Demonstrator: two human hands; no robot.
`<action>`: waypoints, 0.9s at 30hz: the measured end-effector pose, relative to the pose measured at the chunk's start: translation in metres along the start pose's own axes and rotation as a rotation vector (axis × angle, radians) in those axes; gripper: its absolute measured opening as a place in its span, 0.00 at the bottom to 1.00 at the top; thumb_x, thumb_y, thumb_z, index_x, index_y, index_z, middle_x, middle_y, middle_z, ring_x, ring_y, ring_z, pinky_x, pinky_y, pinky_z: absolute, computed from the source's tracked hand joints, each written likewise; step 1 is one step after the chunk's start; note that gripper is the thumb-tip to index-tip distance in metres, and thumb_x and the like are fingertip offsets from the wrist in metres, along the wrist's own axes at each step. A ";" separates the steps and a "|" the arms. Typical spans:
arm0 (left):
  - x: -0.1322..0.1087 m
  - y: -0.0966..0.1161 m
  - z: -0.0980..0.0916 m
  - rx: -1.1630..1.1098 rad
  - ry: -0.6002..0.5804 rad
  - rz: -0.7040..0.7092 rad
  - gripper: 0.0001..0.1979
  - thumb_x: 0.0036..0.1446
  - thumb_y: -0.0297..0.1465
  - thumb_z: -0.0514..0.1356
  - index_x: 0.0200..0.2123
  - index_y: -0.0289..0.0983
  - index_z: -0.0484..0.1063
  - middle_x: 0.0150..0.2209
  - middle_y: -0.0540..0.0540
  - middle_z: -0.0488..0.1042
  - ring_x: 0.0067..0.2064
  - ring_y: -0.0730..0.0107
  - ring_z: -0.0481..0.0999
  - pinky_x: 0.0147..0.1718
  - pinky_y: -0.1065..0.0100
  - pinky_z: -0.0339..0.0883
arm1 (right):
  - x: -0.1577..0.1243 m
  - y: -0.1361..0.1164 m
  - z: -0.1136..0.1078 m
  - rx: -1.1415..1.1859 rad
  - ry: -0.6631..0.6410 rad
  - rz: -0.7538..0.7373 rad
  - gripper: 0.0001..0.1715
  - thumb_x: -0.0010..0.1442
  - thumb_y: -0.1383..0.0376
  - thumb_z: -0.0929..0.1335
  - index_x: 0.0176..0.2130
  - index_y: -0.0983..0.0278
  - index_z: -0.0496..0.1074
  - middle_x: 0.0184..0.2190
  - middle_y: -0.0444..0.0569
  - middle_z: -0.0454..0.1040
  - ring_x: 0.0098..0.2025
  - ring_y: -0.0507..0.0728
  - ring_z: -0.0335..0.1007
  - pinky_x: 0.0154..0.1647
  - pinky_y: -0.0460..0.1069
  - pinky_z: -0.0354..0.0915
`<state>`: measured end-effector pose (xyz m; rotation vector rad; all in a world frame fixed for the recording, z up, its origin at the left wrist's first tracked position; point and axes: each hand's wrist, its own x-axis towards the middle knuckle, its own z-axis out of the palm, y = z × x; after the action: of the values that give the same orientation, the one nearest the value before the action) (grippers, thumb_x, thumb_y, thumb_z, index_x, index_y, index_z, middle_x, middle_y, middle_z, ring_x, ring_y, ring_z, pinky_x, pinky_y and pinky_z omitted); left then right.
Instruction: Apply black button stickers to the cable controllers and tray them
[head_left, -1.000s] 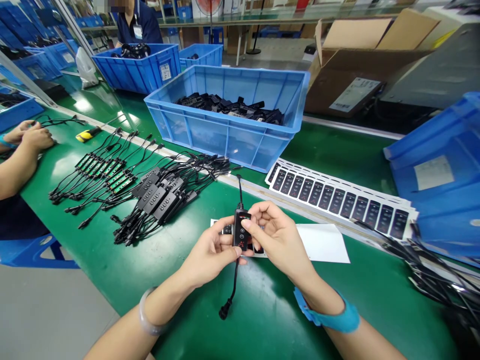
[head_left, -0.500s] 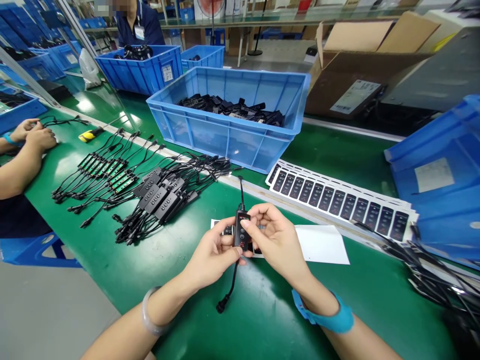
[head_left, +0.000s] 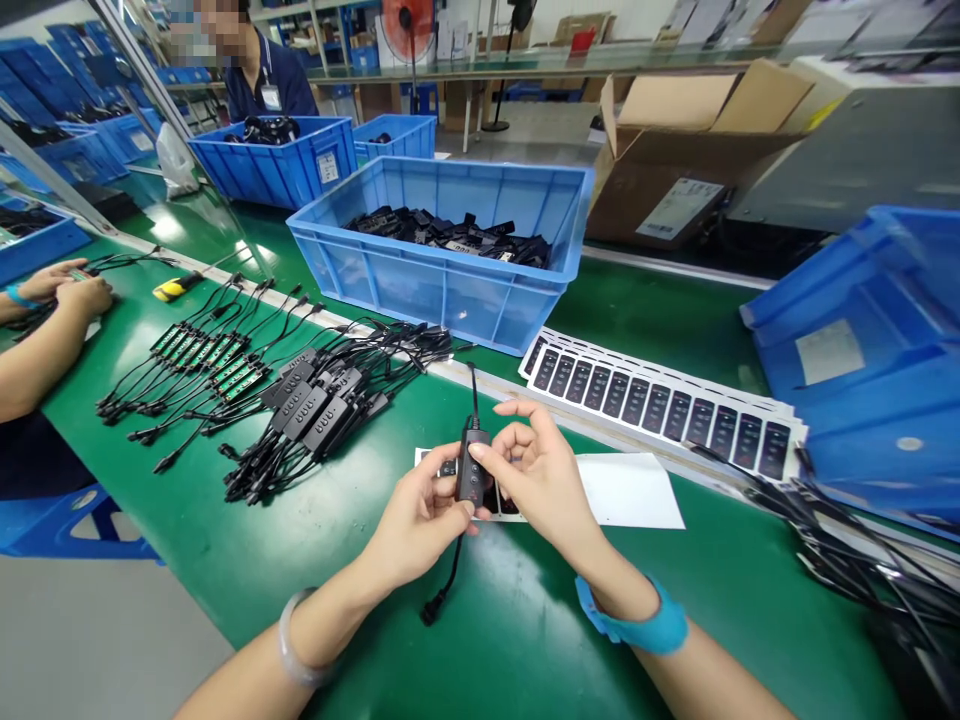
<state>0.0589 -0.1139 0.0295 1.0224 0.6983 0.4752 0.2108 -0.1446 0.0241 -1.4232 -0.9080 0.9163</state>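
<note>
Green workbench (head_left: 517, 640) — left grip (head_left: 416, 530) pinching a black cable controller (head_left: 472, 480), right hand (head_left: 544, 480) spread, thumb (head_left: 484, 453) on its edge.

Black corded button controller (head_left: 472, 470), held nearly upright

We see a blue crate (head_left: 420, 295) of black plastic parts (head_left: 450, 232) on the far side, a cardboard box (head_left: 660, 200) beyond it to the right, and stacked label sheets (head_left: 660, 405) nearer.

Black inline switch (head_left: 472, 475), left hand (head_left: 416, 528) holding, right hand (head_left: 536, 472) seemingly touching
</note>
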 end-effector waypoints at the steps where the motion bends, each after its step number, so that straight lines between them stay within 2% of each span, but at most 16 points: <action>1: 0.000 0.001 0.000 -0.020 -0.001 -0.007 0.32 0.50 0.33 0.68 0.56 0.36 0.61 0.36 0.44 0.78 0.35 0.65 0.78 0.32 0.69 0.69 | 0.002 0.000 -0.001 0.003 -0.003 0.010 0.26 0.52 0.56 0.73 0.46 0.59 0.61 0.24 0.37 0.63 0.22 0.50 0.63 0.17 0.43 0.63; 3: 0.001 0.002 -0.001 -0.058 -0.010 -0.012 0.31 0.48 0.34 0.69 0.55 0.36 0.65 0.33 0.46 0.77 0.33 0.67 0.77 0.31 0.70 0.67 | 0.003 0.000 -0.003 -0.016 -0.071 0.043 0.33 0.47 0.57 0.75 0.49 0.60 0.61 0.31 0.41 0.66 0.27 0.51 0.66 0.21 0.45 0.67; 6: 0.003 0.004 -0.001 -0.056 -0.062 0.008 0.26 0.44 0.33 0.72 0.47 0.34 0.72 0.31 0.47 0.76 0.33 0.70 0.74 0.30 0.72 0.65 | 0.001 0.001 -0.002 -0.037 -0.260 0.089 0.45 0.42 0.61 0.77 0.56 0.59 0.59 0.40 0.46 0.68 0.31 0.52 0.68 0.26 0.46 0.69; 7: 0.003 0.004 -0.002 -0.039 -0.077 0.015 0.24 0.43 0.33 0.73 0.44 0.33 0.74 0.31 0.46 0.76 0.32 0.71 0.74 0.30 0.72 0.64 | 0.000 0.003 0.000 -0.040 -0.298 0.082 0.46 0.42 0.63 0.78 0.56 0.59 0.59 0.39 0.45 0.69 0.30 0.51 0.67 0.27 0.46 0.68; 8: 0.004 0.004 -0.002 -0.019 -0.079 0.024 0.23 0.42 0.33 0.73 0.42 0.33 0.75 0.30 0.47 0.76 0.31 0.72 0.73 0.29 0.73 0.64 | -0.001 0.004 0.001 -0.047 -0.309 0.060 0.42 0.43 0.63 0.77 0.54 0.60 0.61 0.36 0.43 0.69 0.29 0.51 0.67 0.27 0.46 0.67; 11: 0.006 0.000 -0.004 0.065 -0.025 0.045 0.19 0.46 0.40 0.71 0.34 0.31 0.76 0.24 0.49 0.73 0.24 0.76 0.68 0.25 0.74 0.62 | -0.001 0.011 0.006 -0.096 -0.231 -0.037 0.19 0.50 0.57 0.74 0.38 0.62 0.67 0.25 0.39 0.66 0.25 0.51 0.63 0.25 0.45 0.62; 12: 0.006 -0.002 -0.004 0.096 -0.006 0.052 0.19 0.48 0.42 0.70 0.33 0.31 0.75 0.22 0.49 0.72 0.23 0.77 0.67 0.23 0.74 0.61 | 0.000 0.013 0.007 -0.108 -0.206 -0.051 0.17 0.53 0.54 0.72 0.33 0.62 0.66 0.22 0.38 0.65 0.24 0.50 0.62 0.24 0.45 0.60; 15: 0.007 -0.004 -0.003 0.143 0.006 0.054 0.21 0.52 0.46 0.66 0.33 0.30 0.75 0.26 0.45 0.75 0.21 0.79 0.66 0.22 0.75 0.61 | 0.004 0.014 0.007 -0.129 -0.152 -0.028 0.24 0.60 0.47 0.65 0.25 0.62 0.63 0.17 0.40 0.64 0.19 0.50 0.60 0.21 0.45 0.56; 18: 0.008 -0.006 -0.002 0.144 0.022 0.063 0.22 0.51 0.46 0.66 0.34 0.30 0.74 0.28 0.44 0.77 0.21 0.81 0.66 0.20 0.77 0.60 | 0.007 0.011 0.005 -0.121 -0.103 -0.017 0.31 0.64 0.45 0.58 0.22 0.64 0.66 0.16 0.44 0.67 0.20 0.52 0.64 0.23 0.46 0.58; 19: 0.009 -0.007 -0.002 0.136 0.041 0.071 0.22 0.51 0.47 0.66 0.34 0.31 0.73 0.28 0.45 0.76 0.21 0.81 0.66 0.19 0.77 0.59 | 0.008 0.011 0.005 -0.106 -0.104 -0.034 0.32 0.65 0.46 0.57 0.24 0.64 0.69 0.18 0.45 0.69 0.22 0.53 0.66 0.25 0.47 0.60; 21: 0.012 -0.010 -0.003 0.111 0.091 0.090 0.23 0.52 0.49 0.65 0.32 0.31 0.72 0.26 0.47 0.75 0.20 0.81 0.66 0.18 0.78 0.59 | 0.007 0.012 0.005 -0.089 -0.124 -0.100 0.26 0.64 0.49 0.60 0.36 0.65 0.74 0.22 0.46 0.73 0.26 0.55 0.70 0.30 0.49 0.64; 22: 0.013 -0.011 -0.005 0.096 0.111 0.097 0.24 0.51 0.50 0.64 0.31 0.32 0.71 0.25 0.47 0.75 0.19 0.81 0.66 0.18 0.77 0.59 | 0.007 0.014 0.006 -0.096 -0.136 -0.135 0.22 0.63 0.52 0.61 0.43 0.66 0.74 0.24 0.45 0.74 0.28 0.55 0.71 0.32 0.49 0.65; 24: 0.017 -0.015 -0.009 0.082 0.123 0.104 0.26 0.49 0.52 0.64 0.29 0.32 0.70 0.24 0.48 0.74 0.19 0.80 0.67 0.17 0.77 0.60 | 0.006 0.018 0.010 -0.137 -0.137 -0.179 0.24 0.60 0.58 0.64 0.52 0.66 0.70 0.24 0.43 0.73 0.29 0.55 0.71 0.34 0.50 0.66; 27: 0.022 -0.017 -0.014 0.101 0.091 0.112 0.28 0.45 0.54 0.66 0.28 0.32 0.70 0.24 0.48 0.75 0.19 0.78 0.69 0.17 0.76 0.62 | 0.004 0.021 0.017 -0.207 -0.090 -0.193 0.22 0.56 0.63 0.64 0.50 0.66 0.70 0.21 0.41 0.70 0.25 0.54 0.67 0.30 0.48 0.64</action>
<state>0.0647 -0.0990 0.0035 1.1451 0.7543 0.5914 0.1968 -0.1349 0.0023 -1.4474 -1.2142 0.7628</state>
